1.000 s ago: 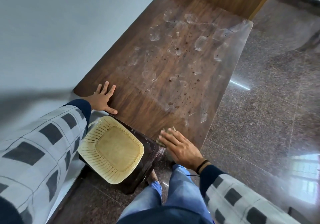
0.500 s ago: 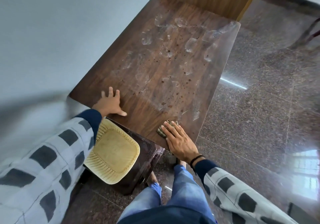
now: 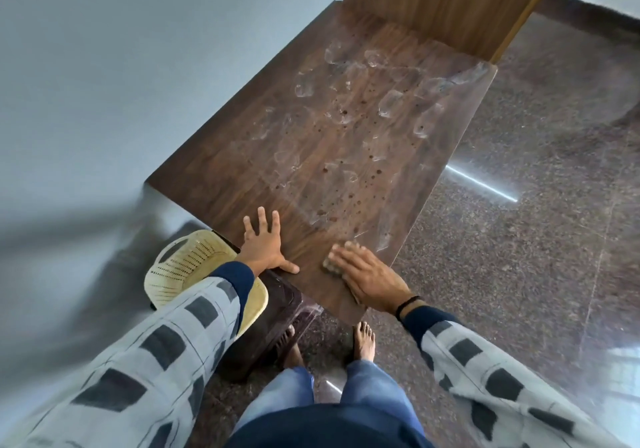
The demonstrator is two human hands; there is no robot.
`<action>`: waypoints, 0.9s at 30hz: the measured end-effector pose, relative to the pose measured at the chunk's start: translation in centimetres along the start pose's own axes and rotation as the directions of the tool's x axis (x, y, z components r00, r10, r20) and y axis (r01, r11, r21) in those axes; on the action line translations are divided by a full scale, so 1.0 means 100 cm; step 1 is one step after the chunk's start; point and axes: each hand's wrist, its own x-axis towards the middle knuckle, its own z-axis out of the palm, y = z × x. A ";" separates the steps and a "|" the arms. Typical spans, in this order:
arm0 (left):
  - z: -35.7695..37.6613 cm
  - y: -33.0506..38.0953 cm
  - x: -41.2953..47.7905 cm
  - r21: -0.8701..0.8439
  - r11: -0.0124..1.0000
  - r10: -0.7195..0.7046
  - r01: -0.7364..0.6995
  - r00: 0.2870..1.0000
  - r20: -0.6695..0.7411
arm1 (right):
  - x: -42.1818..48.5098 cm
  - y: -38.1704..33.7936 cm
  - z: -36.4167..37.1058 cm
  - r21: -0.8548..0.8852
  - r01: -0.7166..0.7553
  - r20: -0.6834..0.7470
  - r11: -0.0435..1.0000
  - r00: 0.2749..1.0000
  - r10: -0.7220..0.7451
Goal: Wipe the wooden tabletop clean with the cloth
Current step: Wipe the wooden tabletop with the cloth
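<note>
**Flat palm on a soft cloth at the near edge**

The right hand (image 3: 370,281) lay flat on the cloth (image 3: 327,265), fingers straight and close together, pressing it onto the top (image 3: 346,136) instead of pinching it. Only a crumpled edge showed past the fingertips; the rest sat hidden under the palm.

The cloth looked small, light and limp. It would likely bunch or slip out if pushed by the fingertips alone. Pressing with the whole palm over its middle seemed the surest hold.

The left hand (image 3: 261,243) rested just beside the pressing hand, fingers spread and thumb out on bare wood, holding nothing and bracing.

Beyond the right fingertips lay pale dried rings and dark specks. They ran to the far end and were too many to count.

Counted: one cloth, one top, two hands. Behind the left wrist sat one cream basket (image 3: 187,267) on one dark stool (image 3: 277,312).
</note>
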 end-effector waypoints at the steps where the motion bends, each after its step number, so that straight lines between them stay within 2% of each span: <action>1: 0.000 0.001 -0.001 -0.001 1.000 -0.003 0.003 1.000 0.000 | 0.006 -0.011 0.005 0.057 -0.163 -0.055 0.985 0.985 0.166; 2: -0.001 0.001 -0.001 0.001 1.000 -0.007 0.007 1.000 -0.005 | 0.009 -0.023 0.010 0.093 -0.254 -0.097 0.963 0.960 0.262; 3: -0.001 0.001 -0.001 0.003 1.000 -0.016 0.016 1.000 -0.010 | 0.008 -0.031 0.015 0.095 -0.241 -0.124 0.966 0.960 0.251; 5: -0.001 0.001 -0.003 -0.005 1.000 -0.030 0.030 1.000 -0.011 | -0.005 -0.022 0.018 0.019 0.014 -0.087 1.000 0.996 -0.012; 6: -0.001 0.002 -0.003 -0.012 0.999 -0.031 0.031 0.999 -0.009 | -0.010 -0.004 0.014 -0.033 0.148 -0.041 0.988 0.988 -0.149; 7: 0.000 0.002 -0.002 -0.017 0.999 -0.030 0.029 1.000 -0.007 | -0.013 0.013 0.006 -0.077 0.218 0.005 0.973 0.976 -0.218; 8: 0.000 0.003 -0.002 -0.020 0.999 -0.030 0.030 1.000 -0.005 | -0.010 0.029 0.000 -0.099 0.209 0.031 0.973 0.978 -0.207; 9: 0.000 0.004 -0.001 -0.018 0.999 -0.033 0.033 0.999 0.000 | -0.003 0.039 -0.005 -0.095 0.113 0.022 0.989 0.993 -0.112; 11: -0.001 0.004 0.000 -0.014 0.999 -0.042 0.042 0.999 0.007 | 0.011 0.031 -0.007 0.037 -0.203 -0.054 0.978 0.977 0.205; 12: -0.002 0.004 0.000 -0.010 0.999 -0.045 0.045 0.999 0.010 | 0.015 0.017 -0.004 0.089 -0.281 -0.101 0.956 0.952 0.289; 13: -0.002 0.005 0.000 -0.010 0.999 -0.051 0.051 0.999 0.013 | 0.015 0.005 0.002 0.096 -0.252 -0.129 0.963 0.956 0.263; 14: -0.003 0.005 0.000 -0.013 0.998 -0.056 0.056 0.998 0.018 | 0.010 -0.002 0.008 0.077 -0.135 -0.131 0.988 0.981 0.144; 15: -0.003 0.005 -0.001 -0.017 0.998 -0.056 0.056 0.998 0.024 | 0.001 -0.001 0.011 0.041 0.043 -0.096 0.998 0.995 -0.039; 17: -0.003 0.005 -0.001 -0.016 0.999 -0.052 0.052 0.998 0.031 | -0.009 0.029 0.003 -0.023 0.380 0.009 0.925 0.925 -0.380; 18: -0.003 0.005 0.000 -0.012 0.999 -0.052 0.053 0.998 0.034 | -0.005 0.046 -0.005 -0.053 0.465 0.055 0.884 0.885 -0.463; 19: -0.004 0.005 0.000 -0.007 0.999 -0.053 0.053 0.998 0.039 | 0.005 0.060 -0.012 -0.076 0.478 0.091 0.875 0.877 -0.471; 20: -0.004 0.005 0.001 0.000 0.999 -0.052 0.052 0.998 0.043 | 0.016 0.069 -0.018 -0.069 0.401 0.088 0.914 0.915 -0.394; 21: -0.004 0.006 0.002 0.009 0.999 -0.052 0.052 0.998 0.043 | 0.024 0.068 -0.021 -0.038 0.248 0.062 0.968 0.967 -0.245; 22: -0.004 0.005 0.001 0.014 0.999 -0.052 0.051 0.998 0.040 | 0.030 0.059 -0.020 -0.001 0.073 -0.002 0.997 0.997 -0.073; 23: -0.004 0.005 0.001 0.007 0.999 -0.053 0.053 0.998 0.038 | 0.034 0.047 -0.016 0.030 -0.036 -0.042 0.999 0.998 0.038; 24: -0.004 0.004 0.001 -0.007 0.998 -0.056 0.056 0.998 0.039 | 0.031 0.035 -0.011 0.045 -0.039 -0.040 0.998 0.998 0.041; 25: -0.004 0.004 0.000 -0.016 0.998 -0.057 0.058 0.998 0.038 | 0.024 0.028 -0.005 0.036 0.061 -0.017 0.997 0.998 -0.061; 26: -0.005 0.005 -0.002 -0.014 0.998 -0.058 0.059 0.998 0.039 | 0.014 0.032 -0.001 0.003 0.243 0.028 0.970 0.970 -0.243; 27: -0.006 0.007 -0.004 0.002 0.998 -0.057 0.057 0.997 0.045 | 0.007 0.047 -0.003 -0.021 0.416 0.087 0.909 0.907 -0.413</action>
